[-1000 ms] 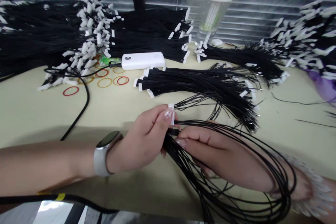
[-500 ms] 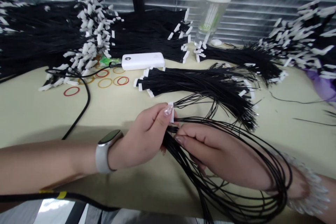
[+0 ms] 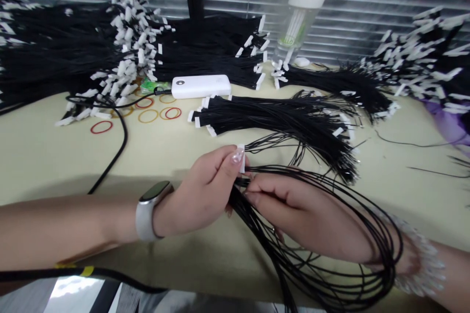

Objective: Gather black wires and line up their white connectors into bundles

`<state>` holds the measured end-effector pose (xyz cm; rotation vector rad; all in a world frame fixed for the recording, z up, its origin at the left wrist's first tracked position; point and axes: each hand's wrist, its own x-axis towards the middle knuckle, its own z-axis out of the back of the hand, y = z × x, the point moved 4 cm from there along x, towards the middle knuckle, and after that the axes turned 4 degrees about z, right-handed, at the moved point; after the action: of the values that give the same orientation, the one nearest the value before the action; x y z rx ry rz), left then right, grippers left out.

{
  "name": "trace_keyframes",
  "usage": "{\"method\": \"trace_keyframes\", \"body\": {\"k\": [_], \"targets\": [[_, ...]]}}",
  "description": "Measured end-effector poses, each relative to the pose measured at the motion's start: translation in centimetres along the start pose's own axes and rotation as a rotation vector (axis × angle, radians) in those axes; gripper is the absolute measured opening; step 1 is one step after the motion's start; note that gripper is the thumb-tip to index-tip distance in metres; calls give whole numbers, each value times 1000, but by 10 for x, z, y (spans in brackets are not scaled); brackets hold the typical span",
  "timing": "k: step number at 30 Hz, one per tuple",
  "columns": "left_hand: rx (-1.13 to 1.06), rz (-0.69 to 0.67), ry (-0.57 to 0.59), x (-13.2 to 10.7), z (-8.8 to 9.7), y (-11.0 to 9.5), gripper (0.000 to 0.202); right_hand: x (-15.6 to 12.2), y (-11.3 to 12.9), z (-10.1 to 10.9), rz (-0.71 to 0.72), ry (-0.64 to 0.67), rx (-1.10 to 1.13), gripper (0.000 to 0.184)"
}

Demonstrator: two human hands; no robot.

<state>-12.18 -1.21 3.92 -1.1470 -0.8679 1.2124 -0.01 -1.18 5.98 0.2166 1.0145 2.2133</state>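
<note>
My left hand (image 3: 207, 188) is closed on a bundle of thin black cables (image 3: 262, 239), its thumb pressing a white connector (image 3: 242, 158) at their end. Close beside it, my right hand (image 3: 290, 205) pinches black strands of the same bundle just below the connector. The cables loop over and around my right wrist, then hang past the table's front edge. Exactly how many strands sit between the right fingertips is hidden. Behind both hands lies a flat bundle of black cables (image 3: 264, 115) with white connectors and bare tips.
A white power bank (image 3: 201, 86) with a black cord stands behind, near red and yellow rubber bands (image 3: 148, 116). Large cable piles (image 3: 55, 54) fill the back left; another (image 3: 422, 58) is at right. A clear bottle (image 3: 301, 22) stands by the blinds.
Both hands keep their hold on the cables. My right wrist and the cable loop have shifted slightly left; the view has moved a little.
</note>
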Motion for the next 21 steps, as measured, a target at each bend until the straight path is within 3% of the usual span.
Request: {"method": "trace_keyframes", "body": {"k": [8, 21], "targets": [[44, -40, -12, 1, 1, -1, 31, 0, -11, -2, 49, -31, 4, 24], [5, 11, 12, 0, -1, 2, 32, 2, -11, -1, 72, -59, -4, 24]]}}
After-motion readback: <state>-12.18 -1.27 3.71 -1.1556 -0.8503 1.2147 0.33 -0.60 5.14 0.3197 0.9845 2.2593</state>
